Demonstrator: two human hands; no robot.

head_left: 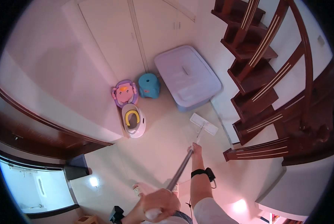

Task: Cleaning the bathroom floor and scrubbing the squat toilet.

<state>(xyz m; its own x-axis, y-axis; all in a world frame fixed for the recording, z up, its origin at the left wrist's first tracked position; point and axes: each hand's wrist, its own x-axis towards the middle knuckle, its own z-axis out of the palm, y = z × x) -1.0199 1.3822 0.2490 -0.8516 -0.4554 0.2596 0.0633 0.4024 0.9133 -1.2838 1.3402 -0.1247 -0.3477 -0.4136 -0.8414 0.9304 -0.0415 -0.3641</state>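
A flat mop with a white rectangular head (211, 129) and a long grey pole (180, 171) runs from the floor up toward me. My left hand (161, 203) is closed around the top end of the pole, close to my body. Farther down the pole, my right hand (196, 149) grips it with the arm stretched forward. The mop head lies flat on the pale floor, just in front of a large lidded storage box (189, 74) and left of the staircase.
Dark wooden stairs (253, 74) with a railing rise on the right. A turquoise stool (149, 86), a pink and purple child's seat (124, 93) and a white potty (140, 128) stand along the left wall. A dark bin (77, 167) is beside the doorway at lower left.
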